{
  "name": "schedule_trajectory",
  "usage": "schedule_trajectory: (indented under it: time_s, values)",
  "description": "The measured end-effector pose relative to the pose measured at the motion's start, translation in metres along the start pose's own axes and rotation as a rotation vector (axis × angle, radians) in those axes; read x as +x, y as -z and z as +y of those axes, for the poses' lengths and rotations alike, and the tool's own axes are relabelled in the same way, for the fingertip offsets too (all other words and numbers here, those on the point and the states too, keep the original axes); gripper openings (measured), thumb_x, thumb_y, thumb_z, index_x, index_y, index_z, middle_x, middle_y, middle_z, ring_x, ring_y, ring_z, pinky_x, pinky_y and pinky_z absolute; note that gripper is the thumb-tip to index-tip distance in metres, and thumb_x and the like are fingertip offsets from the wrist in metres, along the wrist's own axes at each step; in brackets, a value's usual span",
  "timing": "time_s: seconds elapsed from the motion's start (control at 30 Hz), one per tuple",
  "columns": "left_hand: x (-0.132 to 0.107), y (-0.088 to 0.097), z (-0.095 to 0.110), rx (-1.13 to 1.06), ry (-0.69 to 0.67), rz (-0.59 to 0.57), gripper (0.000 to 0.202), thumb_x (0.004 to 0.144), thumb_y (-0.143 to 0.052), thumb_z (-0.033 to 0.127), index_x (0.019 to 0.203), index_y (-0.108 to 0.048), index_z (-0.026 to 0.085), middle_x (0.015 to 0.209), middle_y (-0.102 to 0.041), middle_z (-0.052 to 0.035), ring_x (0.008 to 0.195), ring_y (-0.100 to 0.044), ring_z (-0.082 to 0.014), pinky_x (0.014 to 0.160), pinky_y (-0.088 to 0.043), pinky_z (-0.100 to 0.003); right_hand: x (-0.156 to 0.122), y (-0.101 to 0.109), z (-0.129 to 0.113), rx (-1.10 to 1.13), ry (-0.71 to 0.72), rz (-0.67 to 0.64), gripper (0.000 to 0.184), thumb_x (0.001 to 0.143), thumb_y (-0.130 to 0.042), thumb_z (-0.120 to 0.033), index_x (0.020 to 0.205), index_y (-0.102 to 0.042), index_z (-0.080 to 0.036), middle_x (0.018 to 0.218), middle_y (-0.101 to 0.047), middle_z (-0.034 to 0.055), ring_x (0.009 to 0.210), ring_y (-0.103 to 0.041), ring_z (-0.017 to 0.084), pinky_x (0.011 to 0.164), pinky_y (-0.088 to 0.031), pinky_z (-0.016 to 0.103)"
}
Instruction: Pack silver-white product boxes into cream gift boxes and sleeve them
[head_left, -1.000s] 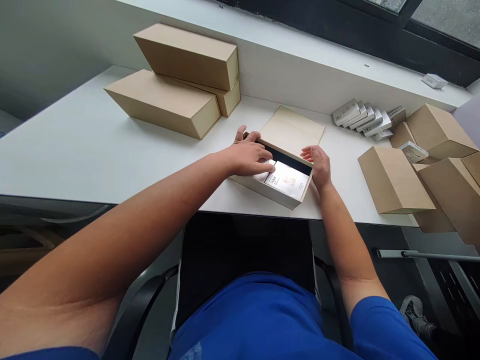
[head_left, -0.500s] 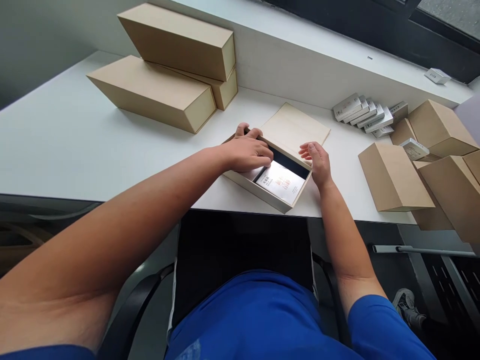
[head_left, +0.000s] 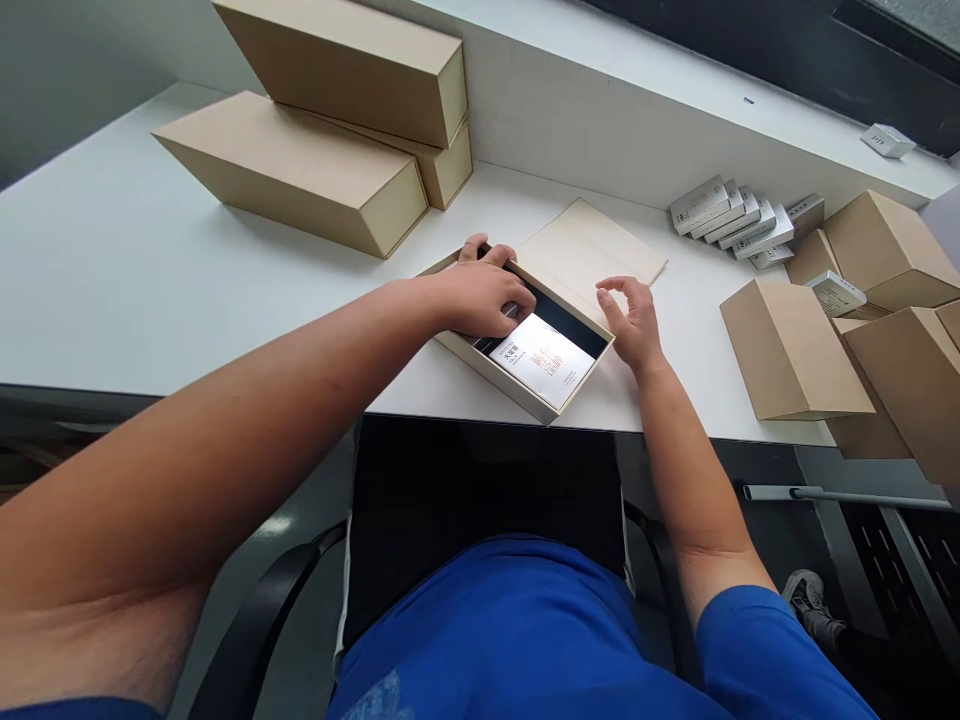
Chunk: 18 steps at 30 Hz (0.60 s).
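A long beige gift box [head_left: 517, 385] lies open on the table, with a dark inside and its pale lid flap [head_left: 592, 245] laid back behind it. A white printed small box [head_left: 544, 358] sits in its right compartment. Across the left part of the gift box lies my left hand [head_left: 487, 295], fingers bent over the far rim and thumb side down inside; it covers most of that compartment. Just right of the gift box, my right hand [head_left: 631, 320] is raised with thumb and curved fingers apart, holding nothing.
Large beige boxes [head_left: 292, 165] are stacked at the back left. Several small silver-white boxes [head_left: 739, 215] lean in a row at the back right, beside more beige boxes [head_left: 795, 350]. A small white box [head_left: 887, 140] is on the ledge. A person's shoe [head_left: 810, 600] shows at lower right.
The gift box has shifted slightly left along with my left hand. My right hand's fingers have spread, and it is now clear of the box's right end.
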<state>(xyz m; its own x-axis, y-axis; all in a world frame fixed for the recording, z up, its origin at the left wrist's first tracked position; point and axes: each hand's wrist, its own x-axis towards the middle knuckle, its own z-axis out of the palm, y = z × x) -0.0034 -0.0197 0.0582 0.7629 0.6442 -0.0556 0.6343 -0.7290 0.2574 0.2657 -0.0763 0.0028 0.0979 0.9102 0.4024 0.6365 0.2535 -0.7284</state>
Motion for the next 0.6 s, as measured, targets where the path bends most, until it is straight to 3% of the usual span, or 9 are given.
schedule_trajectory:
  time_s: [0.1,0.2,0.27,0.33,0.43,0.5,0.6]
  values:
    - [0.001,-0.003,0.002,0.011,0.029,-0.007,0.022,0.081,-0.057,0.029,0.086,-0.079,0.027,0.103,-0.079,-0.0051,0.150,-0.036,-0.0374,0.130,0.005,-0.072,0.005,0.005,0.007,-0.086,-0.134,0.201,0.029,0.094,-0.058,-0.049,0.109,-0.068,-0.026,0.129,-0.073,0.0074,0.138,-0.056,0.032,0.128,-0.034,0.058]
    - [0.002,-0.006,0.001,0.003,0.053,-0.002,0.029,0.075,-0.060,0.026,0.094,-0.082,0.028,0.100,-0.078,-0.0050,0.149,-0.038,-0.0370,0.131,0.004,-0.070,0.013,0.016,0.019,-0.092,-0.438,0.333,0.043,0.095,-0.055,-0.050,0.131,-0.061,-0.026,0.154,-0.061,0.0084,0.160,-0.038,0.034,0.134,-0.024,0.061]
    - [0.002,-0.008,0.000,-0.001,0.049,0.023,0.031,0.075,-0.061,0.028,0.097,-0.083,0.028,0.097,-0.077,-0.0049,0.149,-0.040,-0.0361,0.132,0.003,-0.068,0.020,0.023,0.029,-0.102,-0.642,0.330,0.059,0.096,-0.056,-0.052,0.148,-0.051,-0.025,0.171,-0.046,0.0094,0.171,-0.016,0.035,0.138,-0.012,0.062]
    - [0.001,-0.008,0.001,0.001,0.050,0.036,0.032,0.076,-0.061,0.031,0.099,-0.083,0.028,0.095,-0.076,-0.0050,0.149,-0.040,-0.0356,0.132,0.005,-0.067,0.028,0.027,0.038,-0.136,-0.757,0.287,0.075,0.094,-0.059,-0.054,0.158,-0.042,-0.020,0.178,-0.036,0.0125,0.175,-0.003,0.033,0.140,0.001,0.057]
    - [-0.001,-0.006,0.008,0.017,0.094,0.018,0.028,0.077,-0.061,0.034,0.093,-0.083,0.026,0.091,-0.075,-0.0061,0.149,-0.040,-0.0369,0.131,0.003,-0.069,0.043,0.028,0.053,-0.117,-0.713,0.258,0.084,0.094,-0.060,-0.054,0.164,-0.035,-0.016,0.176,-0.042,0.0154,0.174,-0.014,0.027,0.140,0.010,0.052]
    - [-0.004,-0.004,0.015,0.034,0.143,-0.007,0.024,0.076,-0.062,0.032,0.088,-0.083,0.025,0.086,-0.073,-0.0071,0.148,-0.042,-0.0382,0.131,-0.001,-0.070,0.054,0.028,0.065,-0.027,-0.641,0.270,0.084,0.093,-0.061,-0.057,0.164,-0.036,-0.019,0.166,-0.055,0.0142,0.171,-0.025,0.027,0.141,0.004,0.058]
    - [-0.008,-0.004,0.025,0.033,0.192,-0.012,0.022,0.077,-0.062,0.031,0.085,-0.082,0.026,0.081,-0.071,-0.0073,0.144,-0.046,-0.0381,0.132,-0.006,-0.068,0.074,0.027,0.086,0.114,-0.523,0.203,0.082,0.089,-0.065,-0.060,0.158,-0.045,-0.022,0.146,-0.070,0.0127,0.160,-0.046,0.031,0.135,-0.027,0.061]
